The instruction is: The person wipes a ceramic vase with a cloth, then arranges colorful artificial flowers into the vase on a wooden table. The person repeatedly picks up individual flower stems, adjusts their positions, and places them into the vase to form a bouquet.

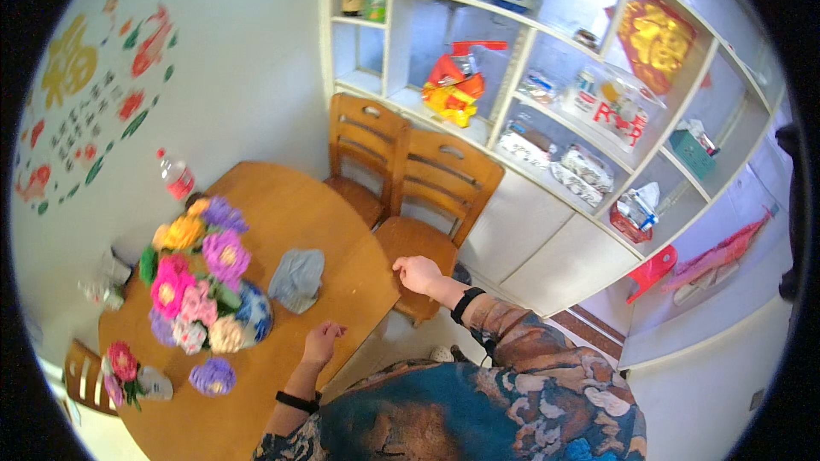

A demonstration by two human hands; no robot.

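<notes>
My left hand (322, 344) hovers at the near edge of the oval wooden table (359, 262), its fingers curled with nothing visible in them. Beyond it on the tabletop lies a crumpled grey-blue cloth (297, 280). My right hand (418, 274) is loosely closed near the table's right edge, in front of a wooden chair seat, and seems to hold nothing. Left of the cloth stands a blue-and-white vase (256, 312), partly hidden by a large bouquet of crocheted flowers (192, 282). A single purple crocheted flower (213, 376) rests nearer to me.
Two wooden chairs (448, 179) stand against the far side, before a white shelf unit (544, 195). A plastic bottle (175, 174) with a red cap is by the wall. A small clear vessel (155, 383) with pink flowers (122, 362) sits at the left.
</notes>
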